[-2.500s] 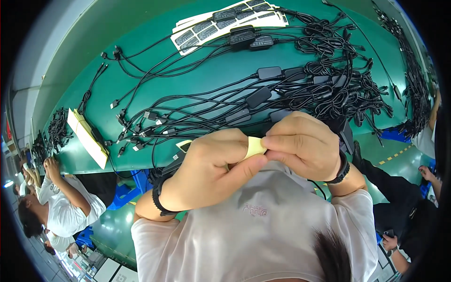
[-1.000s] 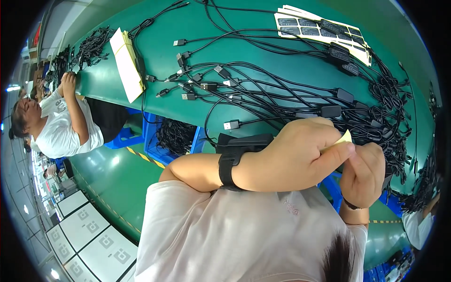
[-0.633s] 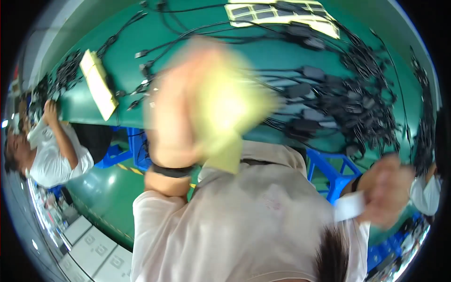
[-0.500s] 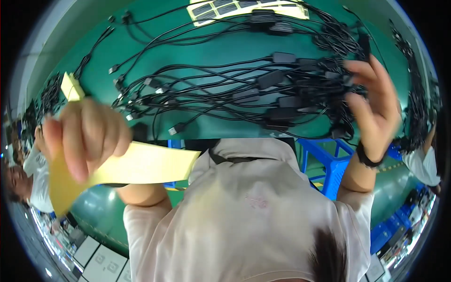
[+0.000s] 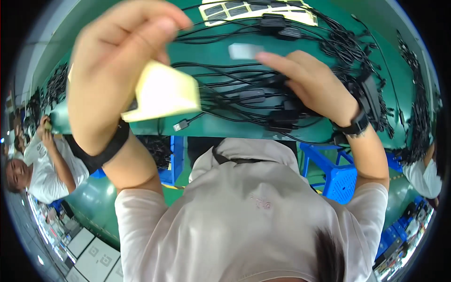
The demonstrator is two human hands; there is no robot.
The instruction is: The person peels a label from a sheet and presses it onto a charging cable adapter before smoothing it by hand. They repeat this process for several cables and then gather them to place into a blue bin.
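Observation:
My left hand (image 5: 117, 66) is raised at the upper left, its fingers closed on a yellow backing sheet (image 5: 169, 91) that hangs below them. Motion blurs part of the hand and the sheet. A small pale label (image 5: 244, 50) sits at the fingertip of my right hand (image 5: 317, 84), which is over the table right of centre with its index finger pointing left. Under both hands lies a bundle of black cables (image 5: 235, 75) with box-shaped inline modules (image 5: 284, 117). One loose USB plug (image 5: 180, 125) points left near the table's front edge.
Across the green table (image 5: 209, 130), a yellow sheet of dark labels (image 5: 225, 14) lies at the back. More cables (image 5: 413, 94) lie at the far right. A blue stool (image 5: 338, 183) and blue crate (image 5: 176, 160) stand below the edge. A co-worker (image 5: 51, 164) is at the left.
My left hand has risen from the lower left, bringing the yellow sheet over the cables. My right hand has swung left from the cables' right end, and a pale label now shows at its fingertip.

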